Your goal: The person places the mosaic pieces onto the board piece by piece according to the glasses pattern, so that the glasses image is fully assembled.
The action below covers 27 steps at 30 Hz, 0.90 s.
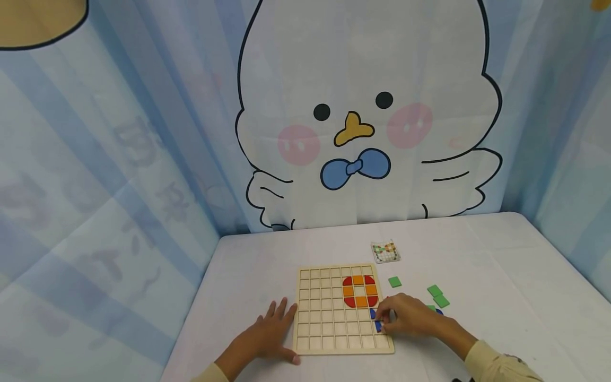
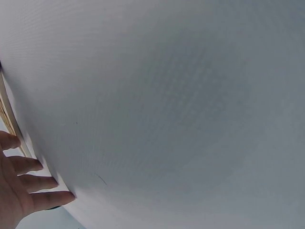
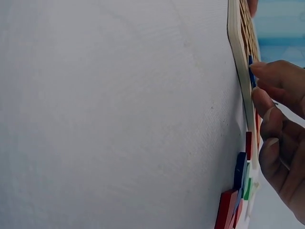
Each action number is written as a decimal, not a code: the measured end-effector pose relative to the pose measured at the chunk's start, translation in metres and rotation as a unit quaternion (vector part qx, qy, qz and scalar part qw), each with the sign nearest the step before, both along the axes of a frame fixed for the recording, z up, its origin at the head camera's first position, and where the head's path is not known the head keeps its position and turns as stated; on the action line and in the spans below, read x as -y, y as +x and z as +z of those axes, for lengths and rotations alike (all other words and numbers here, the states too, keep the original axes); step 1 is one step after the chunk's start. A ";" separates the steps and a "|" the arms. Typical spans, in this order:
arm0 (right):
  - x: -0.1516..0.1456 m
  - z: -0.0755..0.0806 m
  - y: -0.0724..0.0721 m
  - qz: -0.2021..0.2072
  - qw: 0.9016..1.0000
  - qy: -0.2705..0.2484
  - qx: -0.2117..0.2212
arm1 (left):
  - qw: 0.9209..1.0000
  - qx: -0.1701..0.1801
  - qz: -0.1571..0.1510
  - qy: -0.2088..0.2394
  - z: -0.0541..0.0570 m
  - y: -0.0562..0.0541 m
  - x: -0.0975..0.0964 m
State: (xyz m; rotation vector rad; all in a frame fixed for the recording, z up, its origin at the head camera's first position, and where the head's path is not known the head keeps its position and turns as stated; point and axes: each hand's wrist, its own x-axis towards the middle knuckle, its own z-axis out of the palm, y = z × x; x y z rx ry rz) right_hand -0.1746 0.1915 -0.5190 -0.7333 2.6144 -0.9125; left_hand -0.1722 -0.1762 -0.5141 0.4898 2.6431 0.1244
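Observation:
A wooden grid board (image 1: 317,313) lies on the table. Red rounded tiles and orange square tiles (image 1: 358,279) form a ring in its upper right part. Two blue tiles (image 1: 373,313) show in cells near the right edge. My right hand (image 1: 410,317) is over that edge; its thumb and index finger pinch a blue tile (image 3: 251,61), partly hidden by the fingertips. With fingers spread, my left hand (image 1: 269,334) rests along the board's left edge, also seen as the left hand (image 2: 24,183) in the left wrist view.
Green square tiles (image 1: 441,301) lie loose right of the board, one green tile (image 1: 394,281) closer to it. A small pattern card (image 1: 385,252) sits behind the board. Red tiles (image 3: 226,210) and a dark blue tile (image 3: 239,169) lie near the right hand. A printed curtain (image 1: 296,201) hangs behind the table.

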 end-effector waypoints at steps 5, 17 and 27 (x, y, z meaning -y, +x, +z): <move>0.001 0.002 0.000 -0.007 1.000 0.012 -0.002 | 1.000 -0.002 -0.003 -0.001 0.000 0.000 0.000; 0.006 0.003 0.001 -0.003 1.000 0.015 -0.010 | 1.000 0.000 -0.004 0.002 0.002 0.002 0.000; 0.002 0.003 0.000 0.007 1.000 0.003 -0.001 | 1.000 0.001 -0.004 0.002 0.002 0.002 0.000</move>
